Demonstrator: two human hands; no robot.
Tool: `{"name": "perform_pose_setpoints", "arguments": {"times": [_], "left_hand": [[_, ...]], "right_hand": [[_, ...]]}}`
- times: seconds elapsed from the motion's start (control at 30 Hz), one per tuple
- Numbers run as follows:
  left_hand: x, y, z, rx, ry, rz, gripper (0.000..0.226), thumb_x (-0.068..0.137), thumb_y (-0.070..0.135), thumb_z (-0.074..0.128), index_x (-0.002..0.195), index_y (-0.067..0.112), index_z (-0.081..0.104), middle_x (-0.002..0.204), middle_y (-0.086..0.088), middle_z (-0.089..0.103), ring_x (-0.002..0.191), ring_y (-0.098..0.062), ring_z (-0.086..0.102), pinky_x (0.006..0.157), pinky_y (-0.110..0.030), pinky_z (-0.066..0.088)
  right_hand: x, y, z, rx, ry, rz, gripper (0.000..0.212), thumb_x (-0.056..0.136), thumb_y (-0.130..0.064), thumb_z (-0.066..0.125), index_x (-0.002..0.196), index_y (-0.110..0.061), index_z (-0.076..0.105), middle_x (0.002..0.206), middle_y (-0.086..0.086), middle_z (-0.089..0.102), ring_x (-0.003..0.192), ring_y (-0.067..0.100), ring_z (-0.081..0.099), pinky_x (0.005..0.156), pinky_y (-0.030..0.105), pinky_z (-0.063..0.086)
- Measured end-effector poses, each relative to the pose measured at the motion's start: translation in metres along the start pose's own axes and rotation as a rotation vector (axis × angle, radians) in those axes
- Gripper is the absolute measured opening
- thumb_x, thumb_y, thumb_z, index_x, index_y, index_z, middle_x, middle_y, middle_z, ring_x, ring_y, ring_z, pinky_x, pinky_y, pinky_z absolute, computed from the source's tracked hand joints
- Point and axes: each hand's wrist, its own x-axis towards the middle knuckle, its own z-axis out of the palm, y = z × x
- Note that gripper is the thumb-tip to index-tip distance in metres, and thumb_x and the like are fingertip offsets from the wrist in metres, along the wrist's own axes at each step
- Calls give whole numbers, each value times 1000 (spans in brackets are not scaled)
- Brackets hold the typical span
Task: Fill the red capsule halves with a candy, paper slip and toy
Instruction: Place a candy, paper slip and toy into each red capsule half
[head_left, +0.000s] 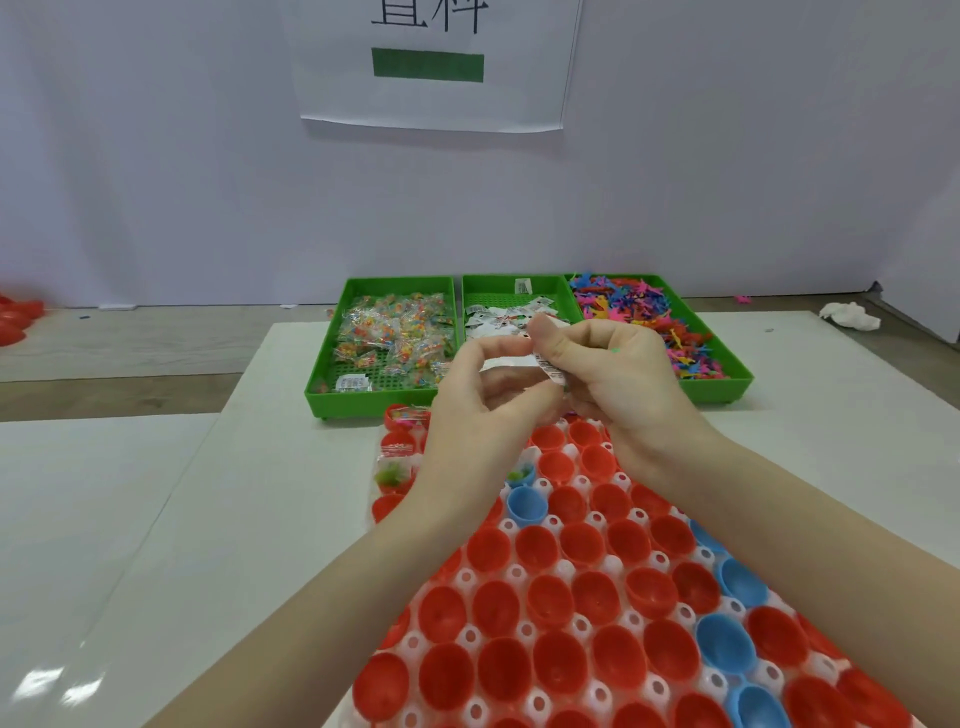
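Both hands, left hand and right hand, pinch one paper slip between them above the red capsule halves

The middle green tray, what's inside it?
White paper slips lie piled in the middle green tray. Both hands, the left hand and right hand, cover its near part, so the rest is hidden.
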Motion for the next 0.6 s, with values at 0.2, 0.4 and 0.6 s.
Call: {"name": "perform_pose_setpoints", "arguments": {"times": [0.2,0.4,0.6], "left_hand": [[-7,0,9,90,16,75,39,74,3,73,96,26,51,83,4,64,76,-3,65,70,-16,53],[-10,2,13,109,10,98,36,82,-7,61,96,25,53,84,3,65,72,-4,66,66,-14,53],[-13,5,5,-74,45,-2,24,84,-8,58,93,14,65,73,-2,70,69,-12,70,67,-16,54]], "right_hand": [[-7,-4,-3,54,9,1,24,81,-23,64,63,-10,55,42,-9,50,36,2,47,38,13,38],[-16,-10,-5,123,52,-48,31,86,-26,57,60,-12,48,31,-11,35,27,0,28,33,11,28],[-22,-12,-9,-15,132,-174,28,69,-41,60,64,-14,53,32,-16,37,29,0,36,37,6,28]]}}
